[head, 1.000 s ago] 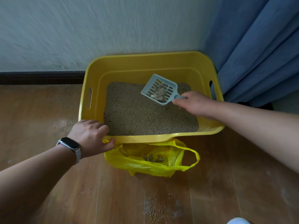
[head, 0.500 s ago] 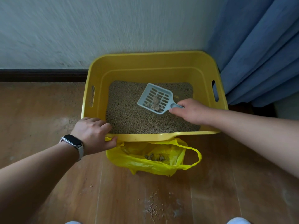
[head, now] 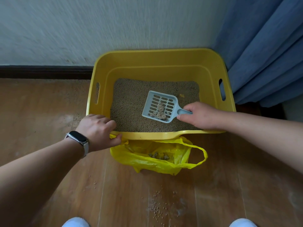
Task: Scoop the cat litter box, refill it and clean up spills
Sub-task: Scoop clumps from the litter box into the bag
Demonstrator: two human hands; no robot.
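Note:
A yellow litter box (head: 157,63) stands on the wooden floor against the wall, its bottom covered with tan litter (head: 129,102). My right hand (head: 200,116) grips the handle of a pale blue slotted scoop (head: 159,106), held low over the litter near the box's front, with several clumps lying in it. My left hand (head: 98,131) grips the front rim of the box at its left corner, thumb outside against the bag's edge. A yellow plastic bag (head: 155,157) lies open on the floor right in front of the box, with some clumps inside.
Spilled litter grains (head: 157,205) are scattered on the floor in front of the bag. A blue curtain (head: 265,46) hangs at the right beside the box. A dark baseboard (head: 45,72) runs along the wall. Two pale shoe tips show at the bottom edge.
The scoop with its clumps has come back from the far right of the box toward the front, nearer the bag. My left hand has stayed on the rim.

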